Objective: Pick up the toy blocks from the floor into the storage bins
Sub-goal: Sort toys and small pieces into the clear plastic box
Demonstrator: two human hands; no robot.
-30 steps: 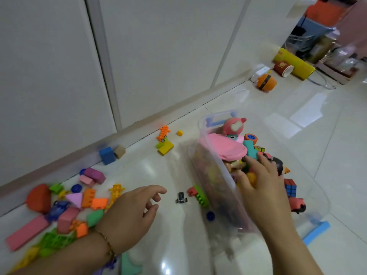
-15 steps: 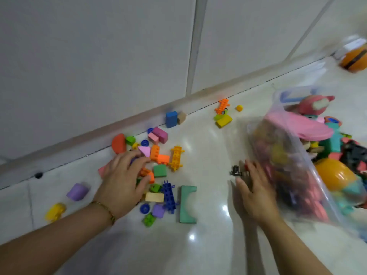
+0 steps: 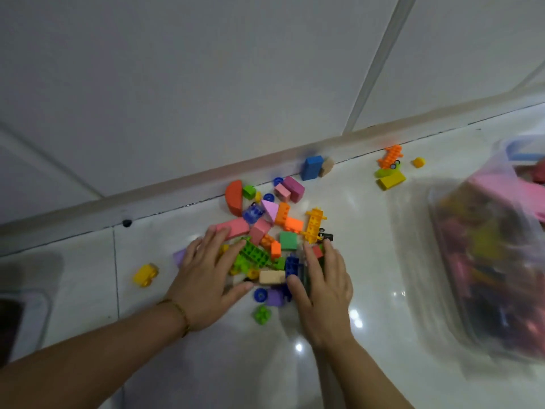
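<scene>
A stray yellow block (image 3: 145,274) lies on the glossy tile floor (image 3: 368,261). The left hand (image 3: 206,286) lies flat against the heap of studded plastic and smooth foam blocks (image 3: 288,240), its grip splayed and holding nothing. The right hand (image 3: 326,287) does likewise, fingers straight. A translucent bin (image 3: 486,261), blurred, stands right.

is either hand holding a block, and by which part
Nothing is held: left hand and right hand lie open, fingers straight, flanking the pile of coloured plastic toy blocks.
</scene>
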